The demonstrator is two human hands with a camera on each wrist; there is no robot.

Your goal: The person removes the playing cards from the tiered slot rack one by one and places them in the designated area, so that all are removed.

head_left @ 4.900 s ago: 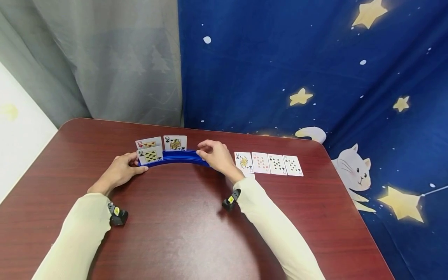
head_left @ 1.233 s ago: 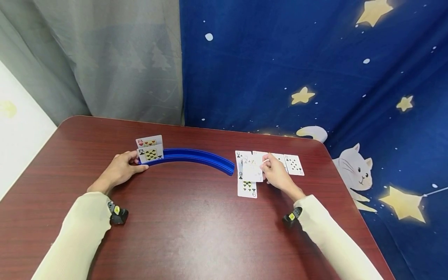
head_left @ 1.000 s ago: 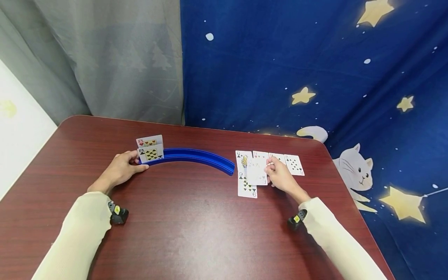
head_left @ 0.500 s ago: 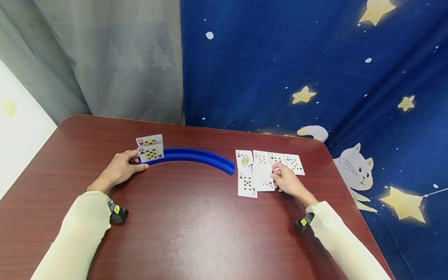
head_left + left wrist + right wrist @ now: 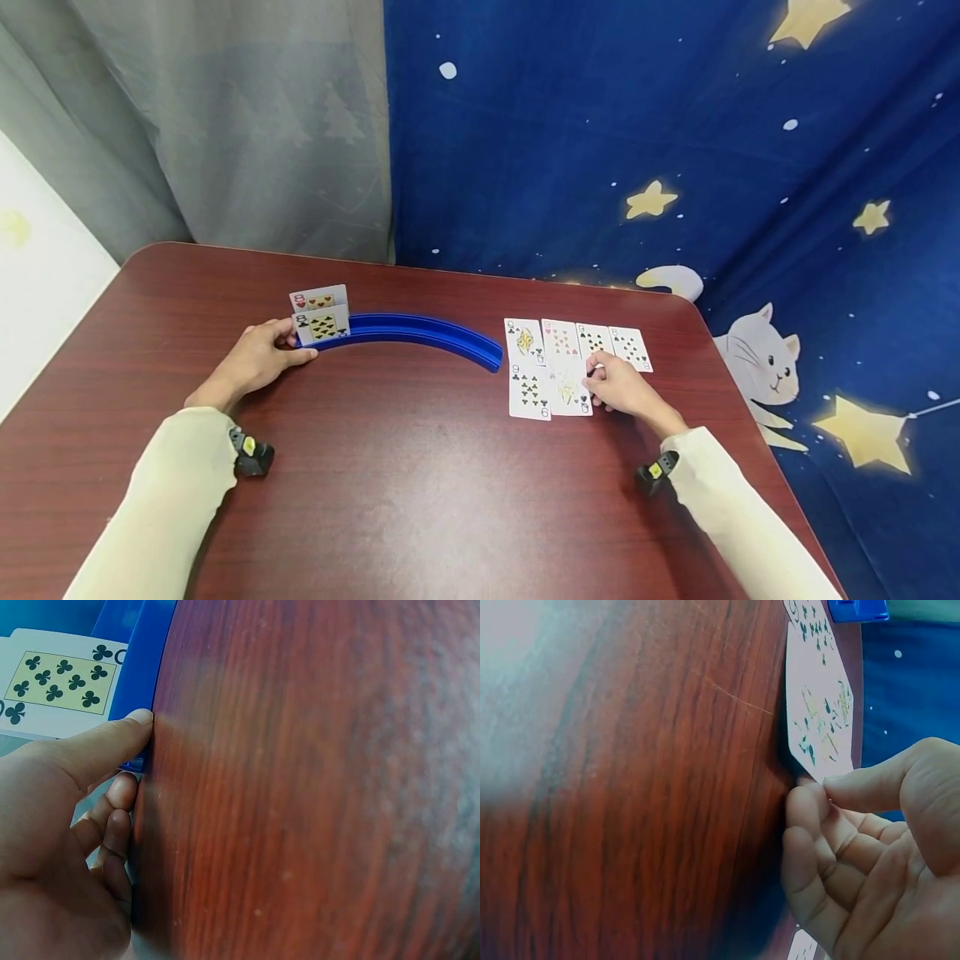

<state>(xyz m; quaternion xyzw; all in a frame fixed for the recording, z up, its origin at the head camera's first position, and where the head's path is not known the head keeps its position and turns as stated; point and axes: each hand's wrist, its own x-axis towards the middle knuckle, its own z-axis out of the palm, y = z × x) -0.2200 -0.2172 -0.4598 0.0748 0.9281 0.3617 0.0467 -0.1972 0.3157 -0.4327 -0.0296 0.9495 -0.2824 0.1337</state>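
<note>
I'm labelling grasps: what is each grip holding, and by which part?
Left grip: the blue card rack, by its left end. Right grip: a face card, by its right edge.

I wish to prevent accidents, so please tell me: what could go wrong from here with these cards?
The right hand pinches a queen by its edge, close to the nine of clubs, so it might nudge that card askew. The left hand grips the blue holder; a jerk could topple the standing eight of clubs.
</note>
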